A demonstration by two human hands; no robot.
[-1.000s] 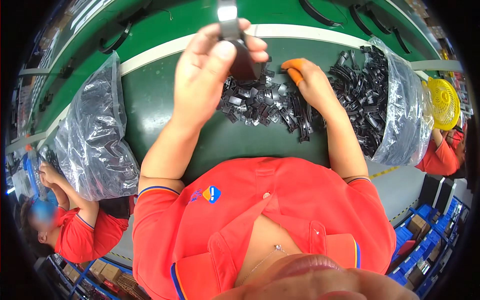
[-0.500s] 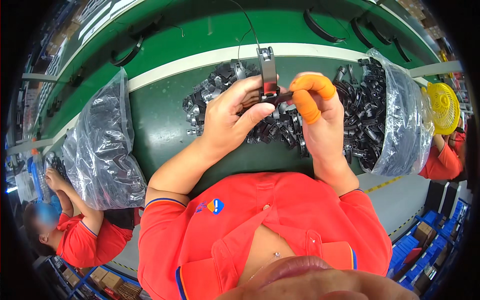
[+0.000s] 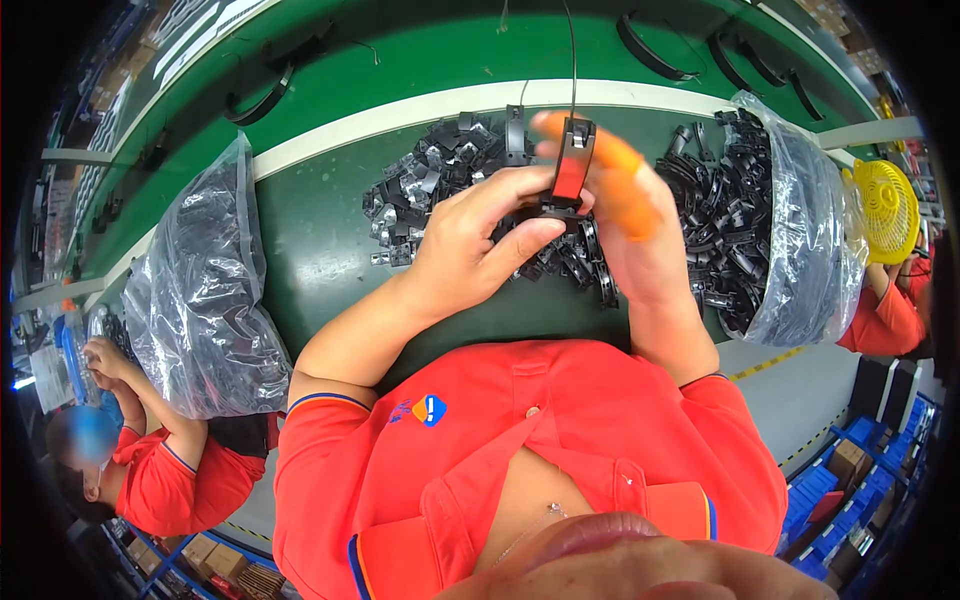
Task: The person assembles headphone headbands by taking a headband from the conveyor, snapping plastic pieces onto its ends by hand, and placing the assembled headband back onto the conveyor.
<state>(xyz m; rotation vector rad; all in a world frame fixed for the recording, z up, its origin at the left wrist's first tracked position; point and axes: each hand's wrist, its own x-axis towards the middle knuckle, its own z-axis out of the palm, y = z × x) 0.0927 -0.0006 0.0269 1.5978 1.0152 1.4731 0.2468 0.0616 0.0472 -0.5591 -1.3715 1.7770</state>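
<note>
My left hand [image 3: 470, 235] is closed round the lower end of a glossy black curved band [image 3: 572, 170]. It stands upright, with a thin dark wire rising from its top and a red reflection on its face. My right hand [image 3: 645, 240], orange finger covers on its fingertips, is just behind and right of the band. Its fingers are smeared by motion, so whether they touch the band is unclear. Beyond the hands, small black plastic pieces [image 3: 420, 180] lie heaped on the green table. A similar black piece with a wire [image 3: 515, 135] stands out at the heap's far side.
Another heap of black parts [image 3: 715, 215] spills from a clear plastic bag [image 3: 815, 255] on the right. A filled plastic bag [image 3: 205, 300] lies at left. Curved black bands [image 3: 650, 55] rest beyond the pale rail. Co-workers in red sit on both sides; a yellow perforated basket [image 3: 885, 210] is far right.
The upright band has moved right and a little downward in my left hand. My right hand's orange-covered fingers have come off the band's lower end and swung up behind it.
</note>
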